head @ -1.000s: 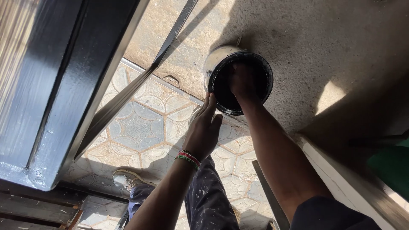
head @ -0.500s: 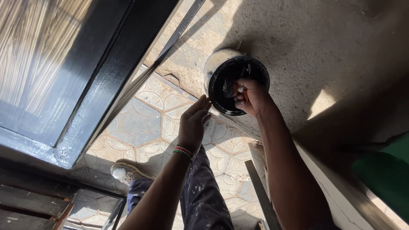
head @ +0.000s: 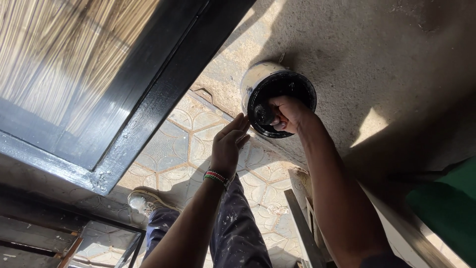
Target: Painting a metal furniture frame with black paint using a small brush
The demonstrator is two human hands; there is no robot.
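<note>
A round paint can (head: 258, 74) with a pale outside and a black, paint-coated inside stands on a rough concrete surface (head: 377, 59). My right hand (head: 286, 113) is curled into a fist over the can's near rim, reaching into the opening. What it grips is mostly hidden by the fingers. My left hand (head: 229, 144) is held open with its fingers stretched out, the fingertips right beside the can's lower left side. A beaded wristband (head: 217, 177) sits on the left wrist.
A glossy black-painted frame (head: 163, 84) with a reed panel (head: 59, 59) fills the upper left. Below lie patterned floor tiles (head: 168, 149), my shoe (head: 144, 201) and paint-spattered trousers (head: 238, 233). A dark metal bar (head: 300, 228) and a green object (head: 446, 208) are on the right.
My right hand has come up from deep inside the can to its near rim, closed in a fist. My left hand lifted slightly off the can's side. The view shifted toward the frame.
</note>
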